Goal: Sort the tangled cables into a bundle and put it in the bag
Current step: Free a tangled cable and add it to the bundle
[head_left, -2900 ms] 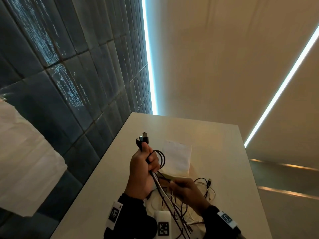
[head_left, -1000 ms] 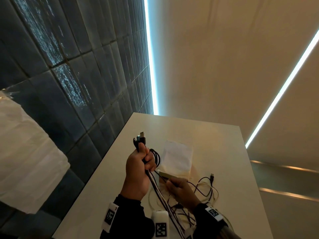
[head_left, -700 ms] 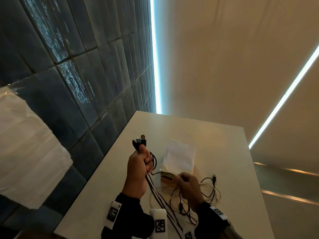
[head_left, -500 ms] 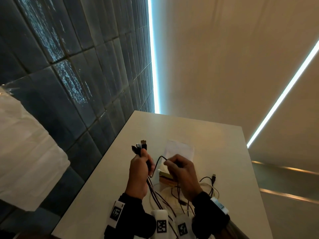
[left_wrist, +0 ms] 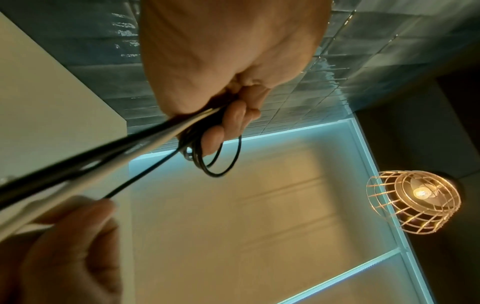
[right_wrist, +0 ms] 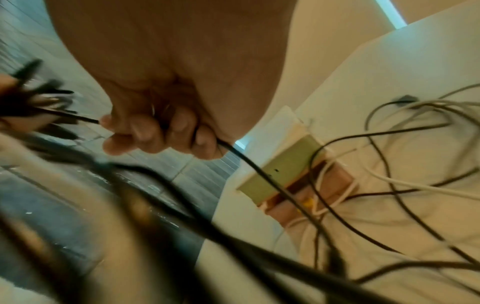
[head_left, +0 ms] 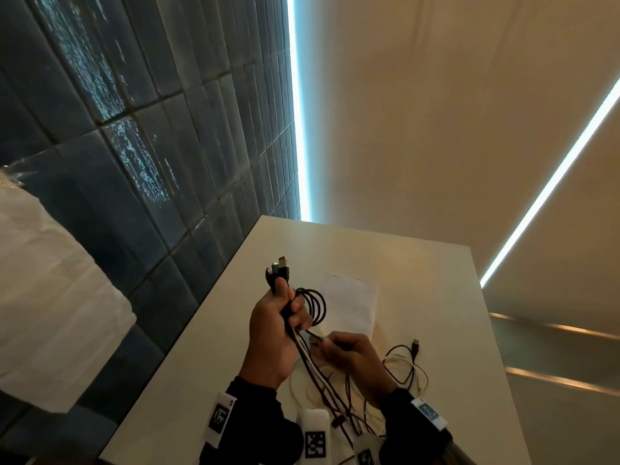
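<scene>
My left hand (head_left: 291, 308) is raised over the white table (head_left: 419, 280) and grips a bundle of black and white cables (head_left: 303, 350), with their plugs (head_left: 279, 267) sticking out above the fist. Black coiled loops (head_left: 317, 305) hang beside its fingers, and the loops (left_wrist: 223, 162) also show in the left wrist view. Just below, my right hand (head_left: 324, 344) pinches a thin black cable (right_wrist: 249, 162) that runs through its curled fingers (right_wrist: 166, 131). Loose black and white cables (head_left: 404, 364) lie tangled on the table. A flat white bag (head_left: 350, 305) lies behind the hands.
A dark tiled wall (head_left: 151, 146) runs along the table's left edge. A white wrapped bundle (head_left: 50, 297) sits at the far left. A tan and brown item (right_wrist: 291, 172) lies under the cables by the bag. A wire-cage lamp (left_wrist: 413, 197) hangs overhead.
My right hand went up to the left hand with a length of black cable, then dropped back down along it. The loops at the left hand have grown.
</scene>
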